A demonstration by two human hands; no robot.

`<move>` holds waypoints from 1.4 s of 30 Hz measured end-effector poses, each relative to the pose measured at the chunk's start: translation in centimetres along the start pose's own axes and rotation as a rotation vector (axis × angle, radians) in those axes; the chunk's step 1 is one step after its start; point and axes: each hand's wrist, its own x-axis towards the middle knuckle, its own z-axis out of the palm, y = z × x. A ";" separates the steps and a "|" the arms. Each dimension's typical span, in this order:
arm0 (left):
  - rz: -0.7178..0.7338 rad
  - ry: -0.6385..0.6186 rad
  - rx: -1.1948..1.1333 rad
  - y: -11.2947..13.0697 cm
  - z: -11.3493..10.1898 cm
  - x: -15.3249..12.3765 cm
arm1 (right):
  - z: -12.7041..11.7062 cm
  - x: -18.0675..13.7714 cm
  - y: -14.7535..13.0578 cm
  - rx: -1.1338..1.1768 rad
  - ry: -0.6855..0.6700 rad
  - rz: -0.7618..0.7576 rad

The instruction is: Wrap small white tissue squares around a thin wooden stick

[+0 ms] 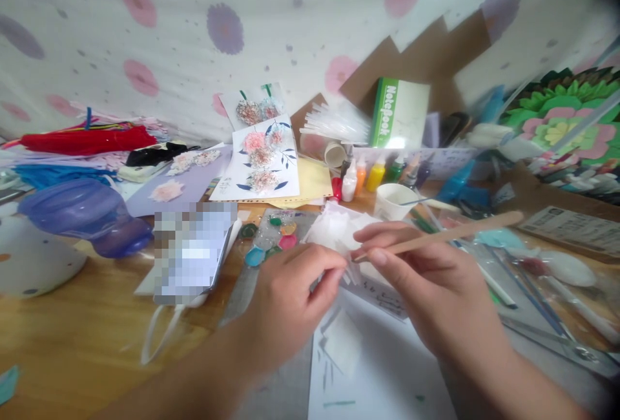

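Observation:
In the head view my right hand (431, 291) grips a pale wooden stick (455, 232) between thumb and fingers, its rounded end pointing up to the right. My left hand (295, 297) is closed in a pinch close to the stick's thin end. What sits between its fingertips is blurred, perhaps a bit of thin white material. Just behind both hands lies a pile of white thin pieces (336, 229). Below them is a white sheet (382, 375) with green and grey marks.
A phone (194, 258) with a cable lies left, beside a purple translucent vessel (92, 213). Paint pots (254, 255), paint bottles (375, 174) and a white cup (394, 200) stand behind. Brushes (527, 297) and scissors (581, 350) lie right. Flower cards (264, 161) lean at the back.

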 end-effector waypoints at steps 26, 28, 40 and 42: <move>-0.413 0.013 -0.279 -1.1 -0.1 -0.2 | -2.6 1.2 0.2 -0.279 -0.032 -0.196; -0.420 0.026 -0.302 -0.9 0.1 0.0 | -1.4 0.8 -0.3 -0.147 -0.201 -0.165; -0.607 0.057 -0.520 -1.7 0.0 0.3 | -0.2 2.8 2.3 -0.270 -0.016 -0.103; -0.638 0.081 -0.581 -1.7 -0.2 0.4 | -1.0 3.2 2.8 -0.323 -0.001 -0.076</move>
